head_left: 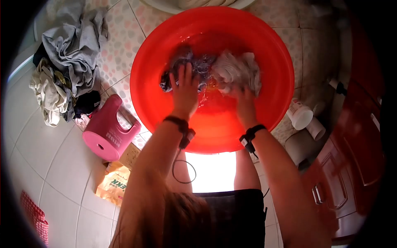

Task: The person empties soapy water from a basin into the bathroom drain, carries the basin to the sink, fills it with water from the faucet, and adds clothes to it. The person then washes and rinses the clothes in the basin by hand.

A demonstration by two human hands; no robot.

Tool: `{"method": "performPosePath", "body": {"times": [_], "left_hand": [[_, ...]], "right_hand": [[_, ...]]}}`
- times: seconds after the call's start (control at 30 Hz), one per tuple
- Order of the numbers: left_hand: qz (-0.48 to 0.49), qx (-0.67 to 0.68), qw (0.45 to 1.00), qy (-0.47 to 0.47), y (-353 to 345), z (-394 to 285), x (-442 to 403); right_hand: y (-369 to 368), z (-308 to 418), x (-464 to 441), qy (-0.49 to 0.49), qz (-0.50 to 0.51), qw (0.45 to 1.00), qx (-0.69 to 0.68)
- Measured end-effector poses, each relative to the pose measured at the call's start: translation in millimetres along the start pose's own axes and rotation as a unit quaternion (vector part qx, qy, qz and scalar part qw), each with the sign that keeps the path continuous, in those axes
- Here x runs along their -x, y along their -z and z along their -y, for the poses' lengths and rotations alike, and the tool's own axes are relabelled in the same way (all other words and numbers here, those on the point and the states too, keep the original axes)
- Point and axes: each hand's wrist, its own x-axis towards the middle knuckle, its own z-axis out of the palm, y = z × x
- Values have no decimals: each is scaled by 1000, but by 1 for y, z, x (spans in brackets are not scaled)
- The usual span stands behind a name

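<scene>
A large red basin (pixel 209 134) with shallow water stands on the tiled floor in front of me. Inside it, on the left, lies a dark wet garment (pixel 202 66); beside it on the right is a pale grey wet cloth (pixel 236 69), blurred by motion. My left hand (pixel 185 94) rests on the near edge of the dark garment, fingers stretched out and spread. At the near edge of the pale cloth is my right hand (pixel 245 101); its fingers are smeared and partly hidden, so their grip is unclear.
A heap of clothes (pixel 74 53) lies on the floor at left, near a pink stool (pixel 105 132) tipped over. A yellow bag (pixel 113 182) sits below it. White containers (pixel 300 115) are at right, beside red cabinets (pixel 339 182). Another basin (pixel 161 5) is behind.
</scene>
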Motion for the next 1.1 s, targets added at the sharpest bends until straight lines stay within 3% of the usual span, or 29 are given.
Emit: {"method": "performPosePath", "body": {"times": [0.07, 0.1, 0.13, 0.17, 0.23, 0.27, 0.3, 0.33, 0.37, 0.4, 0.47, 0.5, 0.53, 0.57, 0.6, 0.63, 0.67, 0.7, 0.77, 0.8, 0.83, 0.87, 0.9, 0.93, 0.97, 1.03, 1.1], "left_hand": [[-36, -12, 999, 0, 7, -15, 7], [-11, 140, 990, -9, 3, -25, 14], [15, 291, 956, -17, -2, -38, 22], [13, 294, 956, -16, -10, -53, 29], [41, 401, 910, 96, -32, -78, 35], [39, 402, 910, 96, -42, -85, 31], [86, 454, 866, 192, -53, -89, 24], [134, 498, 808, 286, -63, -90, 16], [134, 499, 807, 286, -70, -89, 8], [153, 506, 805, 268, -76, -86, -1], [170, 514, 804, 248, -98, -84, -8], [96, 529, 813, 224, -112, -83, -5], [21, 541, 817, 199, -113, -80, -2], [21, 541, 817, 198, -112, -74, 2], [71, 600, 772, 197, -110, -67, 10], [119, 654, 721, 194, -102, -60, 17], [117, 654, 723, 192, -93, -54, 27], [85, 651, 732, 182, -83, -48, 39], [50, 645, 743, 171, -48, -34, 55], [83, 553, 818, 138, -12, -27, 58], [114, 452, 879, 103, 15, -22, 60], [109, 450, 880, 101, 28, -23, 62], [26, 475, 877, 66, 39, -24, 64], [-58, 495, 866, 30, 52, -26, 65], [-64, 494, 867, 28, 72, -31, 66], [-80, 572, 815, 37, 119, -43, 70], [-104, 569, 816, -2, 161, -51, 77]], "right_hand": [[-13, -7, 9, -54, -140, 972, -183], [-23, -11, 17, -54, -139, 972, -182], [-32, -17, 27, -102, -23, 978, -181], [-33, -19, 32, -148, 90, 969, -176], [-30, -13, 32, -109, 69, 978, -166], [-25, -5, 30, -71, 51, 983, -159], [-20, 4, 28, -70, 51, 984, -158], [-10, 15, 27, -51, -56, 987, -145], [-6, 19, 27, -32, -162, 978, -130], [-15, 14, 29, -33, -161, 978, -129], [-31, 4, 30, 60, -67, 995, -51], [-32, 2, 29, 59, -68, 995, -51], [-26, 5, 25, 49, 35, 998, -22], [-21, 7, 24, 39, 136, 990, 7], [-21, 5, 27, 38, 132, 990, 6], [-21, 1, 31, 6, 115, 984, -135], [-13, 1, 34, -24, 96, 957, -273], [-3, -1, 38, -21, 93, 957, -272], [44, 9, 48, -125, 0, 869, -478], [60, 11, 53, -121, -3, 870, -478], [75, 11, 59, -66, -68, 922, -375], [91, 13, 65, -9, -132, 956, -263], [110, 19, 73, -6, -136, 955, -264], [130, 26, 82, -18, -116, 937, -328], [149, 33, 90, -30, -96, 916, -390], [182, 47, 109, -47, -126, 894, -426], [210, 56, 124, -63, -154, 871, -462]]}}
